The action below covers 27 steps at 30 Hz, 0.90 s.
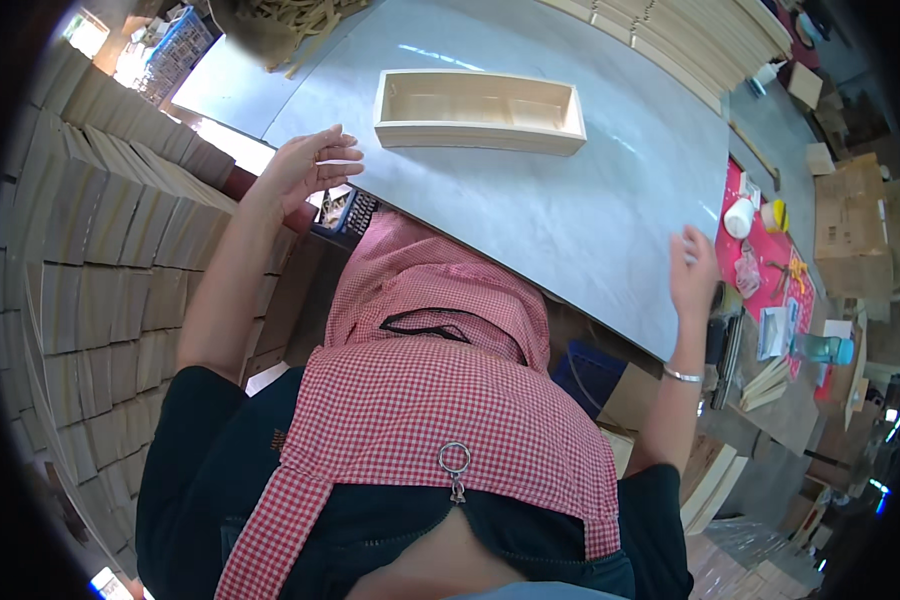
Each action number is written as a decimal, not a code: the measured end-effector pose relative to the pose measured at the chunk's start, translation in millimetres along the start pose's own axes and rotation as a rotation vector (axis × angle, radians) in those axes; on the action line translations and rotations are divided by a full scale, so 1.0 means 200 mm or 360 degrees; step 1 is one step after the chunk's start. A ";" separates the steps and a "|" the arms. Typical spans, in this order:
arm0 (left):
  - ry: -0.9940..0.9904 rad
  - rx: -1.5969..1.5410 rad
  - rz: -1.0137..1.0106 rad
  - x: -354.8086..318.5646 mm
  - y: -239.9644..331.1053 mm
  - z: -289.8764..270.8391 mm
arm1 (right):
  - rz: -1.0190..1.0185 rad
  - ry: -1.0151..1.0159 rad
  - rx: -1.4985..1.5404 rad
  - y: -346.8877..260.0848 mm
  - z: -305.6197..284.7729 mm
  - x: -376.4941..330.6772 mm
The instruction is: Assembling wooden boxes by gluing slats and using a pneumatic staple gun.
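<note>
Head view, looking down past a red-and-white checked apron to the workbench. The left hand rested at the near left edge of a large grey board, its fingers spread wide and lying flat against the sheet's corner, gripping nothing else. The right hand met the board's near right edge, fingers loosely extended against the rim; whether they curled under the edge could not be told. A silver bangle circled the right wrist. The board lay tilted across the view, between the two hands. On its far portion stood a long, open-topped pale wooden box, upright, well apart from both hands and touched by neither. Stacks of thin wooden panels rose at the person's left, and further stacked boards lay beyond the board at the upper right. To the right, a pink mat carried a white bottle and small tools.
</note>
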<state>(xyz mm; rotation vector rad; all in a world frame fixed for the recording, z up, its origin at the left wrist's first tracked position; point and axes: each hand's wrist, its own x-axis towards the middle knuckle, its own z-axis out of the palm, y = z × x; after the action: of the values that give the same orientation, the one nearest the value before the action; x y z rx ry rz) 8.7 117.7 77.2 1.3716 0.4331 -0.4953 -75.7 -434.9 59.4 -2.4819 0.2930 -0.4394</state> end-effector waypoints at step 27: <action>0.0659 0.2114 0.2038 0.15 -0.32 0.89 | -0.0593 -0.0299 -0.0209 -0.80 0.80 0.44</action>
<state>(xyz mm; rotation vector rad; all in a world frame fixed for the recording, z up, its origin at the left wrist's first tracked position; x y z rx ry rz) -1.0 -68.4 35.0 2.6420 -0.6450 0.7575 81.5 -250.6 52.7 -2.6890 -0.2275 -0.3400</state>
